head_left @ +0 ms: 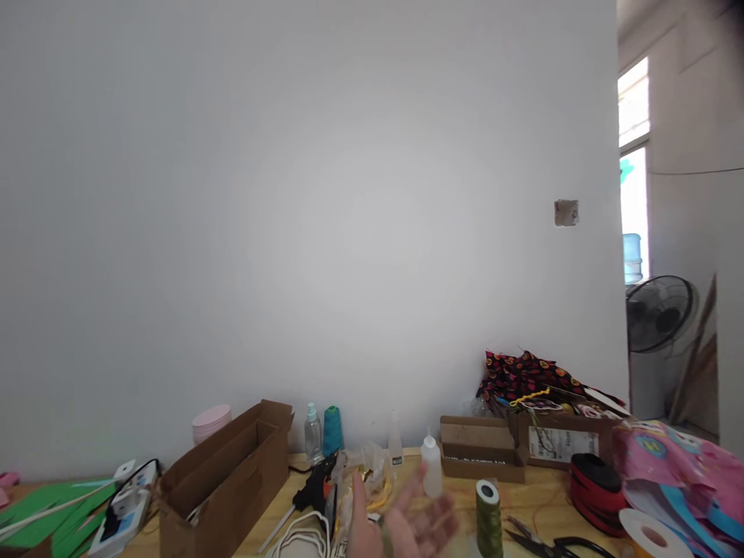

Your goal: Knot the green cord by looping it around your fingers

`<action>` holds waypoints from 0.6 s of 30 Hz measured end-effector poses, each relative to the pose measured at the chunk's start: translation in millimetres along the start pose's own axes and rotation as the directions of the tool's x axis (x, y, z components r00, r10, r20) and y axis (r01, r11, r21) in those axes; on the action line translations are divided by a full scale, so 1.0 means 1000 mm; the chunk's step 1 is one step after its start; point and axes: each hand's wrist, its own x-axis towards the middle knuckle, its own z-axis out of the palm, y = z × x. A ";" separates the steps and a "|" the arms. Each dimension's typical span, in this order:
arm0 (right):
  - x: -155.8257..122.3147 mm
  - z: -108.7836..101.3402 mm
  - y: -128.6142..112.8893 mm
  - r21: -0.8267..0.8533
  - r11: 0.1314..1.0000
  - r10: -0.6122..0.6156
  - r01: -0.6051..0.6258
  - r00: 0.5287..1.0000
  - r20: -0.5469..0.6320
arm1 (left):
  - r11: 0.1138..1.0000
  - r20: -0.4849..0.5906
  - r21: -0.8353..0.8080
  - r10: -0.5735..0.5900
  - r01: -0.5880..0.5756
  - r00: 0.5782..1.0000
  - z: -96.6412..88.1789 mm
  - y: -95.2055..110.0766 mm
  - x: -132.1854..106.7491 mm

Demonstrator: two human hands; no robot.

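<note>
From my remote feed I log one hand in view at the bottom edge, blurred, palm up and fingers spread wide, holding nothing; I cannot tell which hand it is, though the thumb lying on its left suggests the left one, and no second hand shows. Taking the green thread spool as my landmark: it stands upright, long axis vertical, just to the right of the fingertips and apart from them, the nearest standing thing to the hand. A white squeeze bottle stands just behind and left of the spool, beyond the fingers. Further left of the spool lie a black glue gun, a crumpled clear bag and a coil of white cord. Well left of the spool sits one long open cardboard box, with a power strip and green paper strips beyond it. Behind the spool, by the wall, I count two more cardboard boxes, one teal spool, one clear spray bottle and one slim nozzle bottle. Right of the spool lie scissors, one red ribbon roll and one orange tape roll, all on the wooden table
</note>
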 end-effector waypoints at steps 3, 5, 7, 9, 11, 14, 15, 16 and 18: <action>0.007 0.007 -0.005 -0.069 0.997 0.037 -0.037 0.999 -0.005 | 0.993 -0.003 -0.113 0.043 -0.043 0.999 -0.008 0.006 0.008; 0.011 0.018 -0.004 -0.153 0.987 0.052 -0.056 0.998 -0.031 | 0.989 -0.008 -0.138 0.050 -0.050 0.999 -0.013 0.006 0.009; 0.015 0.030 0.001 -0.270 0.960 0.057 -0.080 0.994 -0.089 | 0.989 -0.024 -0.140 0.042 -0.045 0.999 -0.018 0.004 0.010; 0.016 0.038 0.007 -0.389 0.913 0.061 -0.120 0.985 -0.160 | 0.990 -0.043 -0.136 0.039 -0.044 0.998 -0.022 0.001 0.011; 0.016 0.037 0.013 -0.482 0.869 0.031 -0.115 0.984 -0.178 | 0.990 -0.054 -0.132 0.049 -0.055 0.997 -0.025 -0.004 0.014; 0.012 0.021 0.022 -0.523 0.849 -0.099 0.081 0.995 -0.007 | 0.993 -0.027 -0.112 0.040 -0.043 0.999 -0.027 -0.012 0.020; 0.011 0.014 0.024 -0.515 0.845 -0.137 0.145 0.989 0.054 | 0.994 -0.014 -0.099 0.036 -0.037 0.999 -0.026 -0.016 0.022; 0.009 0.007 0.026 -0.506 0.842 -0.160 0.188 0.982 0.098 | 0.996 -0.008 -0.084 0.030 -0.031 1.000 -0.026 -0.020 0.024; 0.006 -0.003 0.025 -0.496 0.839 -0.176 0.223 0.974 0.141 | 0.999 -0.035 -0.048 0.015 -0.017 0.999 -0.024 -0.028 0.026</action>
